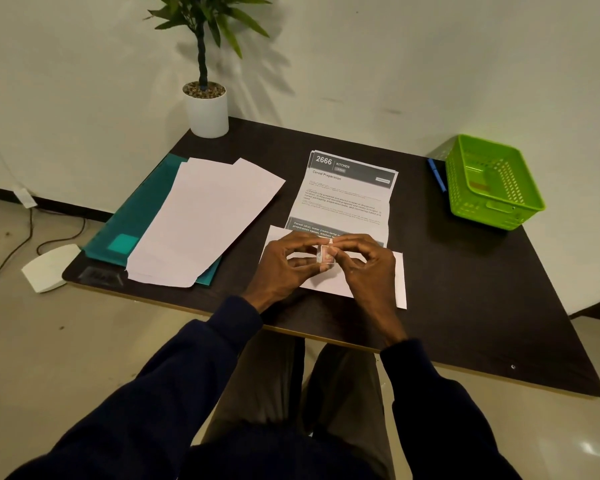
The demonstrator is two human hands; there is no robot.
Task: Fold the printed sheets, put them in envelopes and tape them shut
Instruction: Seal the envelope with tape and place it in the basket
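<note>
**A:** What are the hands doing just now?

**B:** The left hand is pinching a small tape roll from one side. The right hand is pinching it from the other side, with its fingertips at the roll's top edge. Both hands are hovering together over a white envelope, which is lying crosswise near the front edge of the table.

**A:** How should this step be done well?

**B:** I'm guessing the loose end of the tape is being picked free. The left hand should be holding the roll steady while a right nail is lifting the end. The strip should be coming off straight and kept short, so it isn't curling back on itself before it reaches the flap.

**A:** And the counts, from the left?

**B:** I'm counting one teal folder. A fanned pile of blank envelopes is lying on it, at least three, though I cannot tell exactly. The printed sheets are sitting stacked at the centre, showing at least two edges. Then come the one envelope under the hands and the one tape roll. Further right there is one blue pen and one green basket.
</note>
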